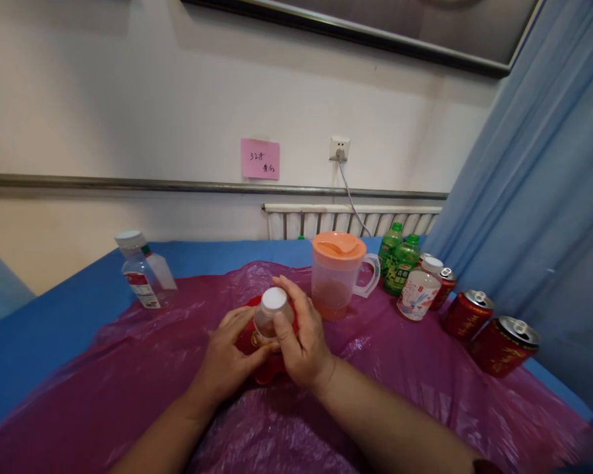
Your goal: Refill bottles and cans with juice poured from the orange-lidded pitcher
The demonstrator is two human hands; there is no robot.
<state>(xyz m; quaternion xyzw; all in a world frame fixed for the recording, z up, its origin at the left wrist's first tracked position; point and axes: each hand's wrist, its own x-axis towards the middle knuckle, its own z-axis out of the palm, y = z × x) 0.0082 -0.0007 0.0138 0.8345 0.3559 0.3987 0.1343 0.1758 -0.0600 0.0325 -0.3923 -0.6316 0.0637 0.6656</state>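
A clear plastic bottle with a white cap [273, 299] stands upright in the middle, between my two hands. My right hand [304, 336] is curved around its right side, with the thumb against the front of the bottle. My left hand [230, 359] closes on the lower left of the bottle, its thumb reaching across the front near the base. Beneath the bottle and partly behind my fingers is a red dish-like thing [264, 378] with a gold mark; its full shape is hidden. Just right of my right hand is a clear pitcher [329, 283] with an orange lid and some pinkish liquid.
Purple plastic sheeting [375, 375] covers much of the blue table [24, 342]. A capped clear bottle [148, 280] stands at left. At right are green bottles [401, 263], a patterned white-capped bottle [418, 293] and several red cans [501, 345], near a blue curtain [534, 197].
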